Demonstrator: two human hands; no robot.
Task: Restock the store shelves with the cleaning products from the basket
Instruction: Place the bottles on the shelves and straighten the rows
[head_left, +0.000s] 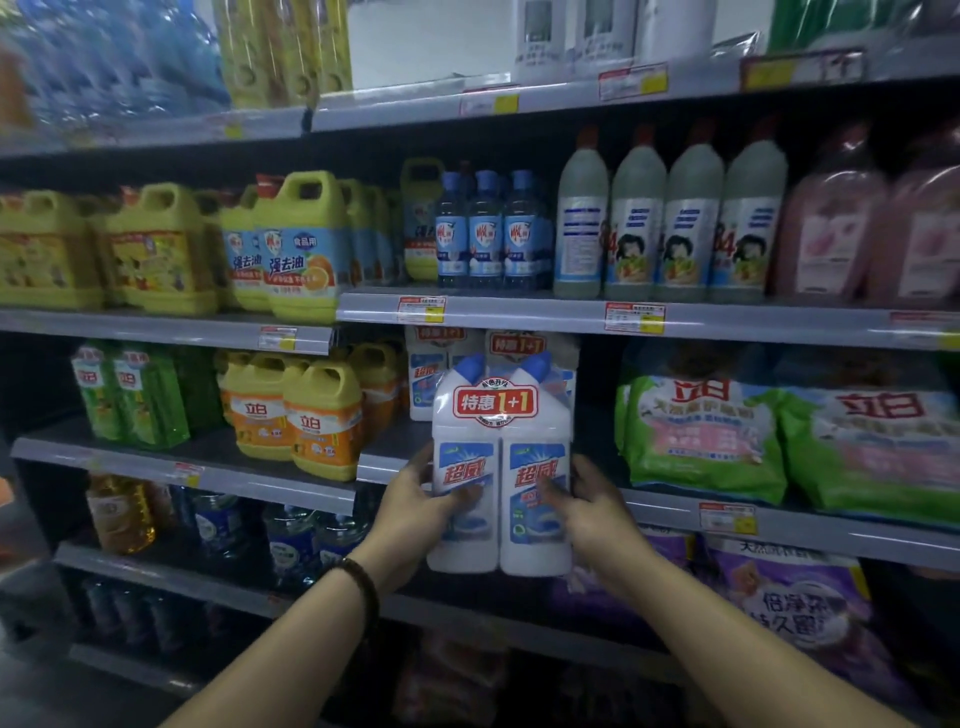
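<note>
A white twin pack of toilet cleaner bottles (501, 467) with blue caps and a red "1+1" label is upright in front of the third shelf (387, 462). My left hand (415, 506) grips its left side. My right hand (589, 506) grips its right side, thumb across the blue label. The pack's base hangs below the shelf edge. More packs of the same cleaner (447, 364) stand further back on that shelf. The basket is not in view.
Orange detergent jugs (298, 410) stand left of the gap, green washing-powder bags (701, 441) right of it. The shelf above (519, 314) carries blue bottles and white bottles with red caps. Purple bags (789, 597) lie on the shelf below.
</note>
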